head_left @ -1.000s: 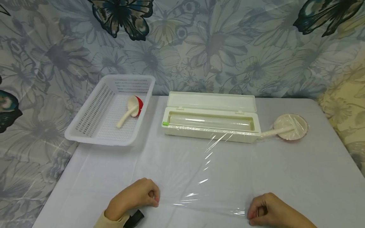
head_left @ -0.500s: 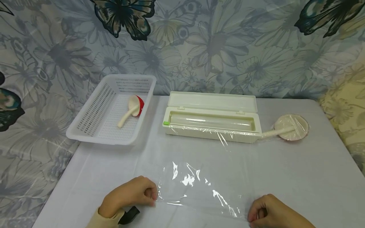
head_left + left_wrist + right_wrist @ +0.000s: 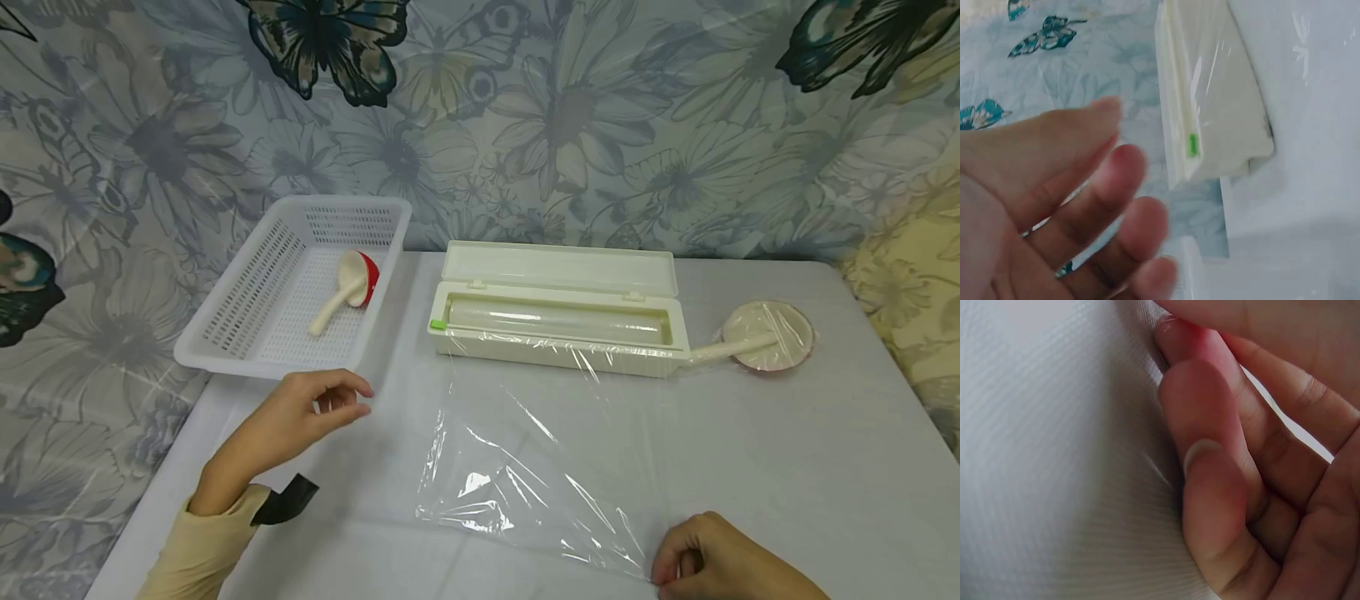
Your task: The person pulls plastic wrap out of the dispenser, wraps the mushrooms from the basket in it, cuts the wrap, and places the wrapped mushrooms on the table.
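Head view: at the lower right of the frame the right hand [image 3: 708,557] has its grip closed in a pinch on the near corner of the clear plastic film [image 3: 525,467], which spreads over the lower centre of the frame, up to the front of the pale dispenser box [image 3: 562,358]; the pinch probably keeps that corner from sliding back; the film's left edge is loose and crinkled; the left hand [image 3: 307,412], left of centre, has an empty grip, fingers loosely bent, just below the white basket [image 3: 258,370]; the box's lid [image 3: 558,268] stands raised, presumably to let the roll [image 3: 555,319] inside feed out; a green tab [image 3: 438,325] sits at the box's left end; the basket, at the left, seems to serve as a holder for a red-and-cream ladle [image 3: 333,308]; at the right a film-covered ladle [image 3: 768,336] lies on the desk [image 3: 825,433], its handle reaching the box's corner, perhaps set aside there; no brand, label or writing can be read in any view
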Demonstrator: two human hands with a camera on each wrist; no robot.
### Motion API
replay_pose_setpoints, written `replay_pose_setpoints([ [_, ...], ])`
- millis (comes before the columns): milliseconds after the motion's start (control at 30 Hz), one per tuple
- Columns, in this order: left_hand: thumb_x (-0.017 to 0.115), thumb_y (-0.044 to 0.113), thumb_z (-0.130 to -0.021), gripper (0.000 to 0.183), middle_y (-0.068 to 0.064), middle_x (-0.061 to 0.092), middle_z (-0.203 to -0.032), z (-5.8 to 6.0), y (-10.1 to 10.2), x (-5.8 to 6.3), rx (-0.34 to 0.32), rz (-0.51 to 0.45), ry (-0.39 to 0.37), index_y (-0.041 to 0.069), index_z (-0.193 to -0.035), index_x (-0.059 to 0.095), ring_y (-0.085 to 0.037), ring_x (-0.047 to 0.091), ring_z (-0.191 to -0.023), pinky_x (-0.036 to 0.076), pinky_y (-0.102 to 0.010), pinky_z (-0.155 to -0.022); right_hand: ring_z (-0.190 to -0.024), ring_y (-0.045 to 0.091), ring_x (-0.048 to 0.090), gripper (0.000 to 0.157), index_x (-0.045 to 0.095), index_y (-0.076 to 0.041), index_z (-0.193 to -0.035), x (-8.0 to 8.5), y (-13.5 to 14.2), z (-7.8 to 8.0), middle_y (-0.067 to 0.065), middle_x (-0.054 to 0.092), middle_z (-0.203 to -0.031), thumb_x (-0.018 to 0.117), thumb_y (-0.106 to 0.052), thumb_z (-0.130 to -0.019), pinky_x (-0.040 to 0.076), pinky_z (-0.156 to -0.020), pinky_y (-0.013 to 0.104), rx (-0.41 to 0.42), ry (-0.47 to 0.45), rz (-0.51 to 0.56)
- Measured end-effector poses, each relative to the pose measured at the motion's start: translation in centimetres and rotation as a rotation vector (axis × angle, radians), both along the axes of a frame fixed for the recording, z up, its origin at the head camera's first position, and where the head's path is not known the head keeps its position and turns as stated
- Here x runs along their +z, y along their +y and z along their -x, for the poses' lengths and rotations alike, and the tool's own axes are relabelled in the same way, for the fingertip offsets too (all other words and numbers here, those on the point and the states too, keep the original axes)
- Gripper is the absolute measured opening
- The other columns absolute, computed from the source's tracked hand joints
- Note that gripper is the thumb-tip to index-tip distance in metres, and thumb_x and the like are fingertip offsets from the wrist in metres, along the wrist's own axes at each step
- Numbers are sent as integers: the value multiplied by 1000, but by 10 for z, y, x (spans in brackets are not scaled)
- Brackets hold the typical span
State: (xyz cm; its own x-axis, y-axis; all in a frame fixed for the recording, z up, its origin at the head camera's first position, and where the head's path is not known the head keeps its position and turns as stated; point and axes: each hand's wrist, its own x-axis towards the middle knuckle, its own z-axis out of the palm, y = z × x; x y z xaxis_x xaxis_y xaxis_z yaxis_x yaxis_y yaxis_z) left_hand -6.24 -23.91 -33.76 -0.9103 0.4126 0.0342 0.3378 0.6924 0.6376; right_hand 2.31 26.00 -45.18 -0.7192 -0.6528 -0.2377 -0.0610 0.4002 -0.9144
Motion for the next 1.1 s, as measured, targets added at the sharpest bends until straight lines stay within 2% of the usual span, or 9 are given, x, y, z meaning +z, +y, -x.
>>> replay_pose_setpoints([
  [67, 74, 16, -90, 13, 7, 66, -80, 8, -5, 3, 45, -2, 40, 18, -102, 71, -2, 57, -71, 50, -22, -66, -59, -9, 52, 9, 73, -8, -77, 0, 0, 0, -1, 63, -60, 79, -1, -76, 46, -46, 21, -7, -7, -5],
  [300, 75, 13, -89, 18, 2, 69, -86, 32, -13, 5, 114, -23, 120, 11, -106, 72, -4, 59, -77, 50, -19, -70, -57, -7, 53, 7, 74, -11, -77, 1, 0, 0, -11, 61, -62, 81, -10, -77, 46, -46, 23, -34, -69, -26],
  [400, 74, 15, -90, 20, -1, 71, -90, 43, -17, 7, 153, -6, 116, 9, -109, 71, -3, 60, -81, 49, -17, -74, -58, -6, 54, 7, 75, -13, -78, 0, 1, 1, -13, 61, -63, 81, -15, -78, 47, -46, 23, -38, -97, -30],
  [533, 71, 19, -93, 24, -5, 71, -93, 59, -27, 9, 187, 44, 97, 8, -114, 69, -6, 60, -84, 49, -18, -76, -58, -6, 54, 7, 75, -13, -79, -1, 1, 1, -13, 62, -64, 81, -16, -79, 48, -47, 23, -24, -81, -13],
  [733, 68, 22, -95, 30, -11, 71, -97, 80, -43, 14, 219, 98, 70, 7, -121, 67, -19, 63, -89, 48, -17, -78, -59, -7, 54, 7, 75, -12, -80, 0, 1, 1, -12, 63, -66, 81, -15, -79, 47, -46, 23, -9, -68, 5],
  [800, 68, 21, -95, 33, -13, 71, -99, 85, -45, 15, 229, 106, 59, 6, -124, 66, -25, 64, -91, 49, -21, -79, -60, -7, 54, 7, 75, -11, -81, 0, 1, 2, -12, 64, -67, 81, -14, -79, 47, -47, 23, -7, -74, 4],
  [967, 68, 22, -95, 39, -18, 69, -107, 100, -48, 19, 237, 123, 11, 6, -130, 62, -32, 65, -99, 50, -41, -84, -62, -7, 55, 5, 75, -9, -82, -1, 1, 3, -11, 65, -70, 79, -10, -80, 47, -48, 22, 12, -53, 10],
  [1100, 66, 22, -96, 40, -21, 68, -113, 114, -50, 20, 232, 134, -17, 4, -131, 60, -35, 63, -105, 49, -47, -87, -63, -7, 54, 5, 74, -7, -83, -1, 1, 3, -10, 66, -71, 78, -7, -81, 47, -49, 22, 26, -39, 21],
])
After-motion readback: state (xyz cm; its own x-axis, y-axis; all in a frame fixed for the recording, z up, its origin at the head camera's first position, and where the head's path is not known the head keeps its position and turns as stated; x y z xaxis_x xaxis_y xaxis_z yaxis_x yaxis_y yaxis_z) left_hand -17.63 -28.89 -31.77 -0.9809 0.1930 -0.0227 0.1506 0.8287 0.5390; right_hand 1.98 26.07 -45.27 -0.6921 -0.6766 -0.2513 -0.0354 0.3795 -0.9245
